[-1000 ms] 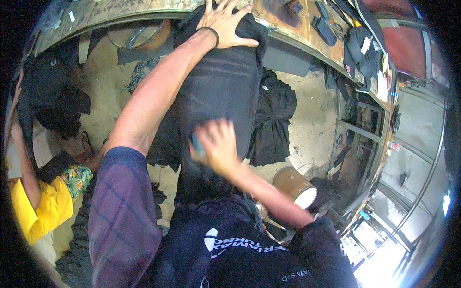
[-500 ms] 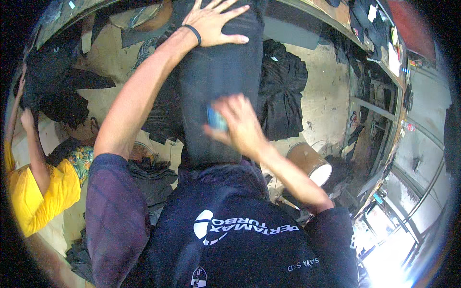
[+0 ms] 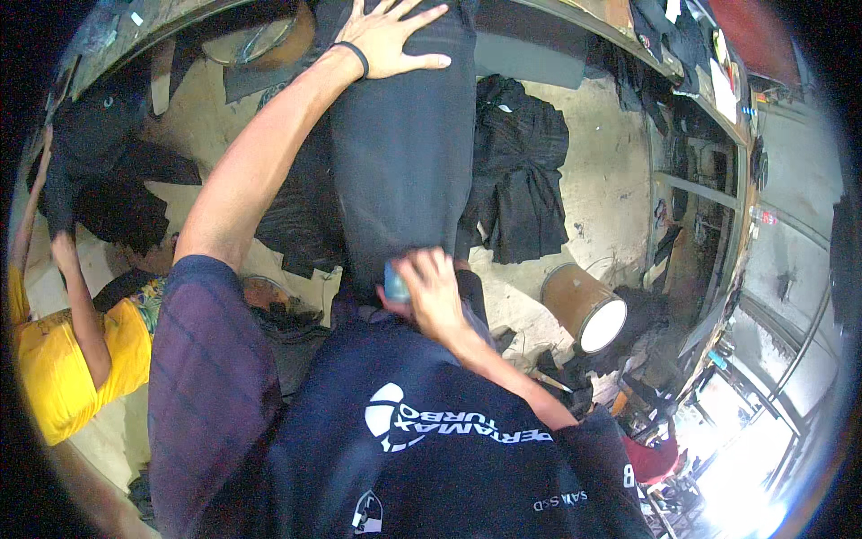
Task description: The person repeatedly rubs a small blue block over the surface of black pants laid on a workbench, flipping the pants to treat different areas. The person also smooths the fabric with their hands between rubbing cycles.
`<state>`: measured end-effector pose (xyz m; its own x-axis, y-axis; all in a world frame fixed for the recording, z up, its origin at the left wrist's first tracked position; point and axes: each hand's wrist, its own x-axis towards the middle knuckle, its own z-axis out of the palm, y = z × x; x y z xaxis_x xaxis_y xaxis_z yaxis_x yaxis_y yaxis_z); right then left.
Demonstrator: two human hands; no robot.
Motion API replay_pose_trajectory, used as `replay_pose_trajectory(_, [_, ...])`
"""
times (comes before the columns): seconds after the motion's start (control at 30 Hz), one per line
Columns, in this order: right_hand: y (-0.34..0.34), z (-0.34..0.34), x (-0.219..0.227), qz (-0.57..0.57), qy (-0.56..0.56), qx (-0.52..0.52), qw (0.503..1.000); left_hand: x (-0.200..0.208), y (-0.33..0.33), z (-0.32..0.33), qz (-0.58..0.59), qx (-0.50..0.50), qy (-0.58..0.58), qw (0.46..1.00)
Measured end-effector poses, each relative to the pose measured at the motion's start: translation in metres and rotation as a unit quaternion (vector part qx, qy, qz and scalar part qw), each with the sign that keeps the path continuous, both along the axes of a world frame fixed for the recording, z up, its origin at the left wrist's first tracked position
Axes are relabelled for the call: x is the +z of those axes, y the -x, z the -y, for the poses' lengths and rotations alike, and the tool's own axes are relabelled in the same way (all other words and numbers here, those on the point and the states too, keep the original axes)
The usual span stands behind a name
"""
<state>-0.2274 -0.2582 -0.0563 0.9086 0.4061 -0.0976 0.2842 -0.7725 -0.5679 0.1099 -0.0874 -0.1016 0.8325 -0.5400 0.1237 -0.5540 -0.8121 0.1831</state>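
Note:
A long piece of dark cloth (image 3: pixel 404 153), which looks like a trouser leg, is stretched straight out in front of me. Across its far end my left hand (image 3: pixel 391 43) lies flat with the fingers spread; a black band circles that wrist. Close to my body, at the cloth's near end, my right hand (image 3: pixel 435 289) is closed around a small blue block (image 3: pixel 395 282). The block rests against the cloth, and its far side is hidden by my fingers. A faint paler patch runs down the middle of the cloth.
Heaps of dark garments (image 3: pixel 521 171) lie on the floor to the right of the cloth. A brown drum (image 3: pixel 575 301) with a white end stands at lower right. At left, a person in a yellow top (image 3: pixel 85 359) handles dark clothing (image 3: pixel 99 171). Wooden shelving (image 3: pixel 700 180) lines the right.
My right hand has drawn the blue block down the cloth toward my body. My left hand stays spread on the far end. The co-worker's arms have shifted slightly.

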Motion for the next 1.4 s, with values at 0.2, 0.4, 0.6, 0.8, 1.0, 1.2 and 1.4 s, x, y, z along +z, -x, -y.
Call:
replay_pose_trajectory(0.2, [-0.05, 0.017, 0.023, -0.112, -0.027, 0.125, 0.986, 0.001, -0.048, -0.003, 0.116, -0.015, 0.022, 0.993])
replay_pose_trajectory(0.4, [-0.265, -0.024, -0.048, 0.087, -0.037, -0.023, 0.995, -0.01, -0.094, 0.002, 0.067, 0.013, 0.053, 0.996])
replay_pose_trajectory(0.6, [-0.066, -0.032, -0.032, 0.071, 0.036, -0.08, 0.994, -0.011, -0.083, -0.001, 0.061, 0.015, 0.036, 0.997])
replay_pose_trajectory(0.8, [0.047, 0.032, 0.007, -0.067, -0.087, -0.272, 0.956, -0.015, -0.07, 0.021, 0.056, 0.143, 0.012, 0.988])
replay_pose_trajectory(1.0, [0.101, 0.067, 0.0, -0.484, -0.206, -0.215, 0.823, -0.024, -0.054, 0.046, -0.009, 0.201, 0.089, 0.976])
replay_pose_trajectory(1.2, [0.24, 0.139, 0.008, -0.405, -0.063, -0.262, 0.874, -0.044, 0.077, 0.068, 0.053, 0.184, 0.113, 0.975])
replay_pose_trajectory(1.4, [0.264, 0.168, -0.011, -0.375, -0.002, -0.287, 0.882, -0.024, 0.134, 0.093, -0.02, 0.265, 0.16, 0.951])
